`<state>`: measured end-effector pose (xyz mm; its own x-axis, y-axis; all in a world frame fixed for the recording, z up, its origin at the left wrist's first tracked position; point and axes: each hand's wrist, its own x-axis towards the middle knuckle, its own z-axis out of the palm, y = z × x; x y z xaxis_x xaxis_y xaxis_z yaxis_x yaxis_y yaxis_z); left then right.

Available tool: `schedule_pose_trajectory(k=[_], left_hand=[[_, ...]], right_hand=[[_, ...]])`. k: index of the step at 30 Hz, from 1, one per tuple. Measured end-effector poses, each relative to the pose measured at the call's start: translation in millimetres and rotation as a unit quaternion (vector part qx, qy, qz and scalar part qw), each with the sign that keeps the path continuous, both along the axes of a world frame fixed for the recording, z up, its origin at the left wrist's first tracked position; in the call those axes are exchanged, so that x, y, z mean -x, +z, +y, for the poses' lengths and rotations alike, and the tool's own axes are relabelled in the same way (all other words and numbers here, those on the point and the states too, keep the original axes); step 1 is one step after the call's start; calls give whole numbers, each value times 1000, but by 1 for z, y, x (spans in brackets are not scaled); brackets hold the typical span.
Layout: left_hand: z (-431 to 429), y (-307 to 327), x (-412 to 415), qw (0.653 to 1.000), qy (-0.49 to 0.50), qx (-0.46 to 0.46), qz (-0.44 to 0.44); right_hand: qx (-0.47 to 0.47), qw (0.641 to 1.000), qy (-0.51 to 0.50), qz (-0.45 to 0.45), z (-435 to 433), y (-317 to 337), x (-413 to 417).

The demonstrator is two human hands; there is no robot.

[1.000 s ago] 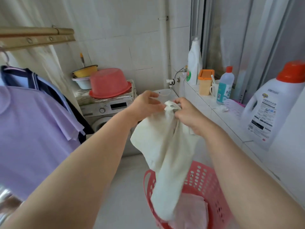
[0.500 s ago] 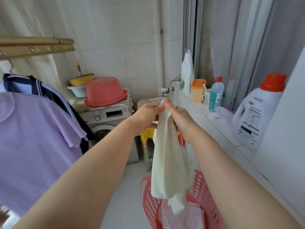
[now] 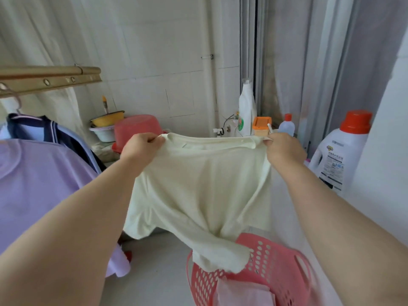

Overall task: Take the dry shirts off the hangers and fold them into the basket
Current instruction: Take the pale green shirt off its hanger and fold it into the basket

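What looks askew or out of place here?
The cream shirt, held at its shoulders by the left hand and right hand, hangs unevenly: its lower part is twisted into a tail dangling over the pink basket.

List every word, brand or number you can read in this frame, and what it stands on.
Detergent jug: the label carries a logo and lines of print, all too blurred to read.
White bottle: green round label, too small to read.
No other writing shows.

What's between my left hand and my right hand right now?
The cream shirt, its collar edge stretched from the left hand to the right hand, as the head view shows.
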<state>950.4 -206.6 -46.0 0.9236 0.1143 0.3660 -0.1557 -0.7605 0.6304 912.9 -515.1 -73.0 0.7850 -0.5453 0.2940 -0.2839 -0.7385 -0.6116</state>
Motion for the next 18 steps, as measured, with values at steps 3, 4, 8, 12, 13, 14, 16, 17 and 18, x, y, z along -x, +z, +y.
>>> schedule_pose_trajectory(k=[3,4,8,12,13,14,16,17,18], left_hand=[[6,3,2,999,-1,36,-14],[7,5,3,998,-6,53,-15],[4,15,10,984,-72,160,12],[3,17,6,959,-70,273,-31],[2,16,5,961,-58,268,-37],[3,15,3,966,-48,251,-42],[3,16,5,977,-69,202,-11],[1,17,7,978,-95,183,39],[1,17,8,975,-117,164,99]], right_hand=[[-44,999,22,-10,-2,6,-3],[-88,995,36,-14,-4,8,-3],[-122,990,38,-52,-9,15,-3],[-24,979,6,-204,-9,14,-7],[-21,977,11,-212,-10,13,-9],[-20,977,18,-210,-11,13,-10],[-25,980,27,-198,-15,12,-11],[-21,981,25,-190,-17,11,-10],[-9,984,22,-176,-20,10,-9]])
